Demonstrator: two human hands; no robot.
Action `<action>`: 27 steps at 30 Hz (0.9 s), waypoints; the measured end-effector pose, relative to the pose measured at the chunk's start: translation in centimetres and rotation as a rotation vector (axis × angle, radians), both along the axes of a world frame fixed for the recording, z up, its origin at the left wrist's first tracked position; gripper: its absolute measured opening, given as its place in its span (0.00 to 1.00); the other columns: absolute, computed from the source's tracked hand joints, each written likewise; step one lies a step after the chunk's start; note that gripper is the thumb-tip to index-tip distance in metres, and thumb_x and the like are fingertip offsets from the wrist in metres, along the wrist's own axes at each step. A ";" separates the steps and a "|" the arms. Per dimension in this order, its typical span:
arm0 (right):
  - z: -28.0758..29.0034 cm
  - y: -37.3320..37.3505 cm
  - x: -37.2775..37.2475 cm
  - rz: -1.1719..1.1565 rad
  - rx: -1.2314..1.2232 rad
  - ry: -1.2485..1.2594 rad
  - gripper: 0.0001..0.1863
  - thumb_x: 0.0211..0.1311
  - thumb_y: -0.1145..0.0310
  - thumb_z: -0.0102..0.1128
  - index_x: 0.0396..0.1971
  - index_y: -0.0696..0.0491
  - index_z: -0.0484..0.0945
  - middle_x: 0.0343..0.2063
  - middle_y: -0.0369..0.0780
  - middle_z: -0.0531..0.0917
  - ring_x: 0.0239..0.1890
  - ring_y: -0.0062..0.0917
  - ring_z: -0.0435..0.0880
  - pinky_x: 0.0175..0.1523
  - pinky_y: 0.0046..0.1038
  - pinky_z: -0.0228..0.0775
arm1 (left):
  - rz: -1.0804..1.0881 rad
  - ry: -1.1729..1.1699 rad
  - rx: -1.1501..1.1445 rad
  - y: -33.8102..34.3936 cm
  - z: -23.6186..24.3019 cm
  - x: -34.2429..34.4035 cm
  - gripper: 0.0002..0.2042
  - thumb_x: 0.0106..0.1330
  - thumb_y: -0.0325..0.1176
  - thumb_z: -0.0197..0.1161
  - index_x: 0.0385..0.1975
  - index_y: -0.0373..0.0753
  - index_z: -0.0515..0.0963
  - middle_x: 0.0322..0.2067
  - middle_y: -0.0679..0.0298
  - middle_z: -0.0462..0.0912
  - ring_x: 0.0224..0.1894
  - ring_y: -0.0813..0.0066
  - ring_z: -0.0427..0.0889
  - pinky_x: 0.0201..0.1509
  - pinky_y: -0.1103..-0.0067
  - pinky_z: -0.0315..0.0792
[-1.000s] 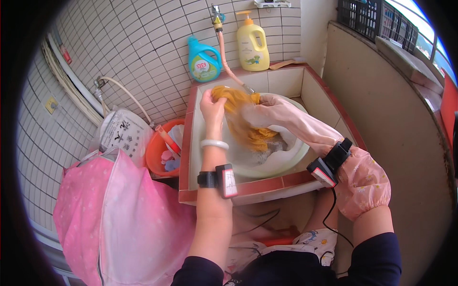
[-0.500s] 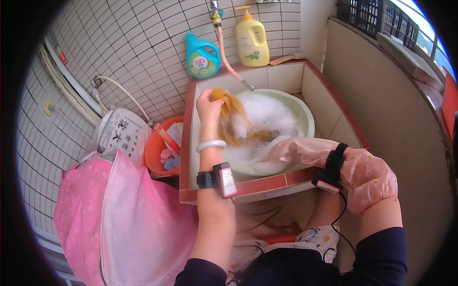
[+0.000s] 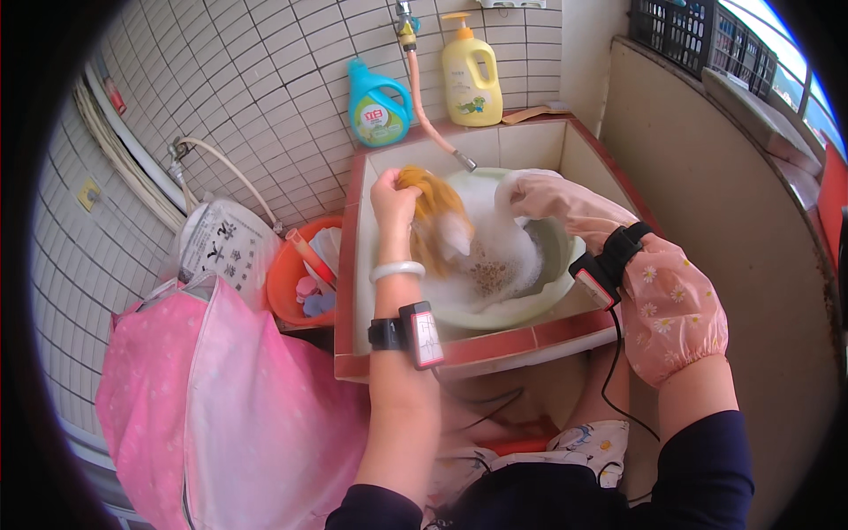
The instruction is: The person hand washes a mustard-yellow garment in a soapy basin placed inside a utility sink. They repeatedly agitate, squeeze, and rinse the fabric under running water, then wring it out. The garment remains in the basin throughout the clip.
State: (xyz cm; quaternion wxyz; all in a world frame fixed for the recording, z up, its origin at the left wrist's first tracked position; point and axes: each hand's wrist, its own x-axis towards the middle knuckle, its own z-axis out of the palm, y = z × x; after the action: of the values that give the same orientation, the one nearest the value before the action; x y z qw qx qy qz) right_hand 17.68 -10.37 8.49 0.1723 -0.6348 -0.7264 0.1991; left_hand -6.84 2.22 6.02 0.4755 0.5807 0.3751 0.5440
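Note:
My left hand (image 3: 395, 196) is closed on the top of a wet mustard-yellow cloth (image 3: 433, 208) and holds it up at the left side of a pale green basin (image 3: 564, 296). The cloth hangs down into white suds (image 3: 503, 247), with a clump of foam stuck to its side. Over the basin's far right part is my right hand (image 3: 530, 193), covered by a pale pink glove with a flowered sleeve (image 3: 671, 309). Foam coats its fingers, so I cannot make out how they are bent or whether they hold anything. Brownish water shows through thin bubbles near the middle.
The basin stands in a tiled sink (image 3: 521, 340) with red edges. A hose (image 3: 422, 97) hangs over its back, beside a blue bottle (image 3: 380, 110) and a yellow pump bottle (image 3: 473, 79). At left are an orange bucket (image 3: 281, 287) and a pink cover (image 3: 256, 397).
My right hand has risen from the near side of the basin to its far right, out of the suds there. My left hand still holds the cloth up, barely moved.

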 end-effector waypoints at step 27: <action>-4.1 -5.0 -3.9 0.291 -0.097 0.812 0.20 0.65 0.72 0.56 0.56 0.59 0.79 0.49 0.40 0.84 0.51 0.23 0.80 0.56 0.25 0.69 | 0.011 -0.366 0.015 -0.4 0.2 1.3 0.14 0.57 0.16 0.63 0.44 0.30 0.77 0.39 0.63 0.84 0.39 0.77 0.82 0.44 0.81 0.75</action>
State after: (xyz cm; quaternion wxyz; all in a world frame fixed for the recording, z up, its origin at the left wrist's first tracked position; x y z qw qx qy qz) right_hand 13.78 -15.35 4.39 0.3842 -0.4031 -0.6715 0.4888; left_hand -5.53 1.78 6.20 0.5285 0.4735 0.2814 0.6460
